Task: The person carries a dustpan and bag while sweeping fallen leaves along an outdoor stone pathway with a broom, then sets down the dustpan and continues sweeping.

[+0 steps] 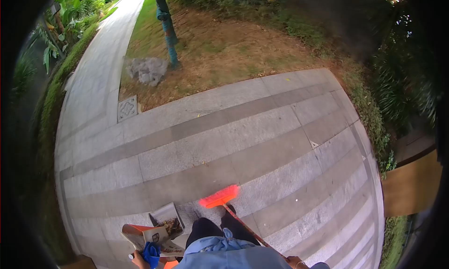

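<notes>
One head-worn camera faces forward and steeply down, the wearer's shirt (224,255) close at the lower edge, paving (210,145) beyond, a tree (167,32) farther off.

Seemingly plastic broom bristles (225,194), matt stone paving (210,159), rough rock (148,71), cloth shirt (224,258)

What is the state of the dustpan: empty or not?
Not empty: brown litter lies inside the dustpan; how full it is, I cannot tell.
</notes>
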Tool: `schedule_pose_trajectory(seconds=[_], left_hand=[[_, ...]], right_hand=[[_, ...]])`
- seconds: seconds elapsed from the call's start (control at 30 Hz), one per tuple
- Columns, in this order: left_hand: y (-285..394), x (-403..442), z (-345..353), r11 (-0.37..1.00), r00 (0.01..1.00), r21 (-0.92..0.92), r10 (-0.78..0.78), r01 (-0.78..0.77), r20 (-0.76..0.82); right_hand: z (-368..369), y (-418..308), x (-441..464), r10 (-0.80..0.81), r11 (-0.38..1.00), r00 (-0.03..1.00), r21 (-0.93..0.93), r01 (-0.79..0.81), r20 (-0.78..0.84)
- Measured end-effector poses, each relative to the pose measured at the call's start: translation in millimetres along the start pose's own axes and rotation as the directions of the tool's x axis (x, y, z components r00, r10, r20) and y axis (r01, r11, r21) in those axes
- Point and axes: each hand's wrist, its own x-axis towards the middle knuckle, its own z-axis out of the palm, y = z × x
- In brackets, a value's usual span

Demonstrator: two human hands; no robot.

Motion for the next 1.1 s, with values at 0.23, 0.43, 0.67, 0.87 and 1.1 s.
schedule_pose_trajectory(seconds=[0.23,0.43,0.67,0.87,1.1], left_hand=[[36.5,-4.3,58.9,0.992,0.997,0.124,0.006,0.003,-0.075],[71.8,-2.1,114.4,0.995,0.993,-0.018,-0.094,0.096,0.073],[88.6,7.4,157.6,0.992,0.986,-0.118,-0.018,0.038,0.163],[98.9,14.2,220.7,0.993,0.984,-0.11,-0.018,0.038,0.178],[109.7,28.1,288.2,0.985,0.965,-0.085,0.164,-0.15,0.203]], right_hand=[[-66.4,-39.7,31.3,-0.004,0.992,1.0,-0.128,0.003,-0.012],[-162.4,-232.6,123.9,-0.209,0.963,0.978,-0.177,0.203,-0.011],[-206.1,-299.1,173.4,-0.067,0.916,0.997,0.394,0.073,-0.029],[-261.1,-260.8,100.1,-0.034,0.317,0.992,0.942,-0.106,0.123],[-407.4,-225.4,157.0,0.243,0.932,0.921,0.337,-0.134,-0.304]])
